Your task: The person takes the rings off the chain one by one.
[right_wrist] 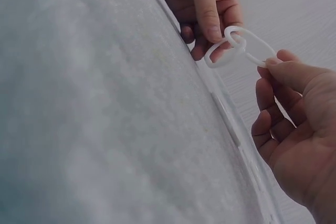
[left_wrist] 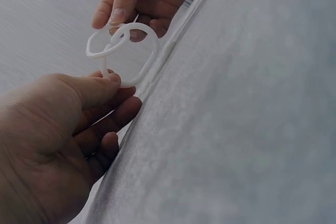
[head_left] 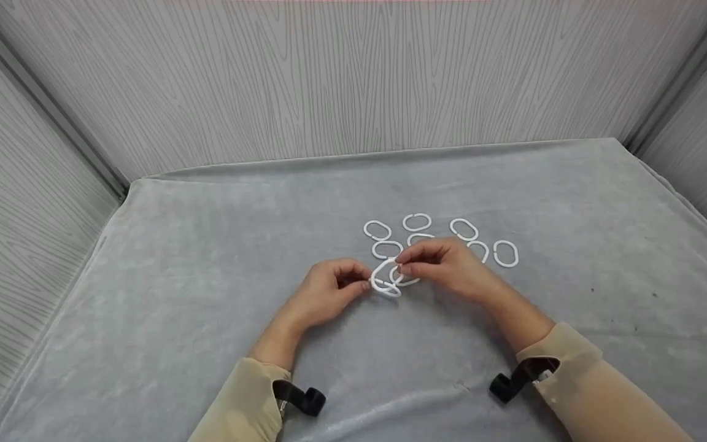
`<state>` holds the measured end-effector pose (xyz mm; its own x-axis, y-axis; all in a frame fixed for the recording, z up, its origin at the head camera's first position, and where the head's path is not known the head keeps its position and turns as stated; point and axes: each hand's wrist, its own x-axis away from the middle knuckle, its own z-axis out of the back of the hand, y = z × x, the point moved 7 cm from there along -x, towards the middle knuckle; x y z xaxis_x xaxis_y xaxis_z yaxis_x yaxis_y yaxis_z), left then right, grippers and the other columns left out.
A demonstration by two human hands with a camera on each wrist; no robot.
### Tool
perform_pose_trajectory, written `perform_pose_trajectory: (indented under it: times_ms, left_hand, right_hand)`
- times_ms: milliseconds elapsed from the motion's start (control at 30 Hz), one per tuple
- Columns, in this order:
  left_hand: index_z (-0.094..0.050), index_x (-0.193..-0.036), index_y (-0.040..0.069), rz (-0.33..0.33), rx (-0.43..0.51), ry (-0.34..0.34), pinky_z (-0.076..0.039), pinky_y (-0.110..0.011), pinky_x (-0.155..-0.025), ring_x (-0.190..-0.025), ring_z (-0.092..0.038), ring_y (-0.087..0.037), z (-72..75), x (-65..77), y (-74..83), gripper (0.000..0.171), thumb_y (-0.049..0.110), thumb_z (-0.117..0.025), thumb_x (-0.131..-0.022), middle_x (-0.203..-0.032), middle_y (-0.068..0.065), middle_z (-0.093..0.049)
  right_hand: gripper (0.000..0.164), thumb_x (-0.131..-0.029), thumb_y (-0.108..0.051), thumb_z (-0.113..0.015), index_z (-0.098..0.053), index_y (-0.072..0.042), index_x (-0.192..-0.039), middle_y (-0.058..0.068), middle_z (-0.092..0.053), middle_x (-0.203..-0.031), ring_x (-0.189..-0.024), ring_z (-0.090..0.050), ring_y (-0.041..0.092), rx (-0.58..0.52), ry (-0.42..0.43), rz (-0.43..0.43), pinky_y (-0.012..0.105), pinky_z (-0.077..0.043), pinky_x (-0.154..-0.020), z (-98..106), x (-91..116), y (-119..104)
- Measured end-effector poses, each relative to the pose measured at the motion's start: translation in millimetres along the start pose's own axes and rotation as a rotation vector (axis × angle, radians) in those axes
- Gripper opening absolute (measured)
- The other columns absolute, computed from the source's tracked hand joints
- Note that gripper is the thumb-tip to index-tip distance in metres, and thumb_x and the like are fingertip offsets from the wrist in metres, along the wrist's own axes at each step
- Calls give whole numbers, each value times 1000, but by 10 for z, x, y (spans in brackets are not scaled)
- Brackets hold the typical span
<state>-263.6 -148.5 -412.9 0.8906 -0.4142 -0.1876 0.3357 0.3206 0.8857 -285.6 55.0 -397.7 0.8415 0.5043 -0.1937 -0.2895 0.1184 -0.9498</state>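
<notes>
My left hand (head_left: 327,290) pinches a white oval plastic ring (left_wrist: 156,51) between thumb and fingertips. Opposite it, my right hand (head_left: 450,268) pinches a second white oval ring (right_wrist: 258,39) of the same kind. The two rings cross each other between the hands and look hooked together in both wrist views; whether one passes fully through the other I cannot tell. Both hands are close together over the grey cloth. Just behind and beneath them lie several more white rings, partly hidden by the right hand, each with a small gap where this shows.
Loose rings lie spread beyond the hands, the rightmost ring (head_left: 517,254) standing apart. A wrinkled grey cloth (head_left: 218,245) covers the table. Wood-grain panels (head_left: 329,80) enclose the back and sides. A black wrist mount (head_left: 312,401) sticks out from each sleeve.
</notes>
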Motion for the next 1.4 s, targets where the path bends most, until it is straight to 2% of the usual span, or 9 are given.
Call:
perform_pose_trajectory:
  times_ms: [267, 500, 867, 1067, 1400]
  left_hand:
    - [-79, -102, 6, -31, 21, -6, -49, -25, -75, -81, -62, -11, -2, -9, 11, 8, 4, -73, -98, -93, 0, -75]
    - [-79, -103, 5, -28, 42, -2, -50, -25, -75, -81, -63, -12, -4, -4, 25, 8, 4, -73, -98, -93, -1, -75]
    - [-76, -107, -3, -42, 95, -18, -51, -24, -79, -86, -65, -12, -18, -3, 32, 12, 4, -73, -97, -97, -8, -76]
    - [-75, -106, -4, -52, 120, -30, -52, -24, -79, -86, -65, -12, -21, 1, 48, 12, 2, -73, -96, -96, -9, -75]
    - [-75, -105, -6, -56, 138, -40, -53, -23, -78, -85, -66, -12, -36, -9, 41, 12, 0, -72, -95, -95, -11, -76]
  right_hand:
    - [22, -94, 3, -76, -74, 11, -114, 9, -76, -99, -88, -69, 8, 3, -9, 24, 23, -56, -78, 4, 0, -26]
    - [20, -94, 4, -75, -75, 10, -113, 9, -77, -100, -88, -69, 9, -16, -13, 35, 23, -56, -78, -2, 10, -47]
    - [18, -94, 5, -74, -76, 11, -111, 8, -78, -101, -89, -71, 8, -6, -2, 13, 23, -57, -79, 0, 4, -43]
    - [19, -94, 5, -74, -75, 12, -111, 7, -78, -100, -89, -71, 8, -24, -3, 6, 24, -58, -80, -1, 5, -47]
    - [19, -94, 4, -75, -74, 14, -110, 11, -77, -99, -87, -72, 10, -30, 7, -3, 26, -59, -79, -2, 6, -57]
